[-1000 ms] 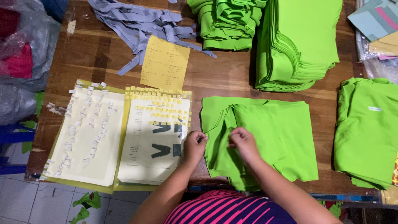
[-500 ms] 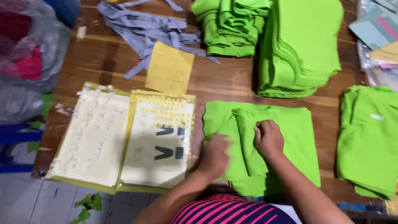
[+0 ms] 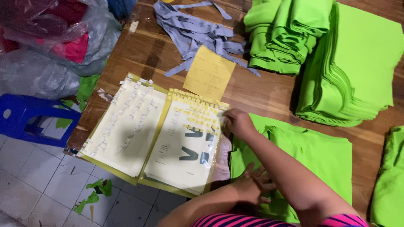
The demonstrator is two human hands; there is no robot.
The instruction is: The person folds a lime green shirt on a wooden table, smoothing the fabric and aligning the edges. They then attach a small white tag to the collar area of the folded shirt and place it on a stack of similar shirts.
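My right hand (image 3: 237, 122) reaches left across a folded lime-green garment (image 3: 320, 155) to the right edge of a sheet lined with rows of small yellow stickers (image 3: 198, 115). Its fingertips curl down onto the stickers and are hidden by the back of the hand. My left hand (image 3: 252, 185) lies flat with fingers spread on the near left part of the same garment, holding nothing. The sticker sheet (image 3: 185, 155) lies in a clear sleeve beside a second sheet of white stickers (image 3: 126, 130).
A yellow paper slip (image 3: 209, 73) and a heap of grey fabric strips (image 3: 198, 31) lie further back on the wooden table (image 3: 269, 92). Stacks of green cloth (image 3: 353, 67) fill the far right, another green garment (image 3: 389, 180) the right edge. Plastic bags (image 3: 54, 46) and a blue stool (image 3: 29, 120) stand at the left.
My right hand left the green garment and crossed left to the yellow stickers. My left hand moved from the garment's left edge and now rests flat on its near part. The view has shifted.
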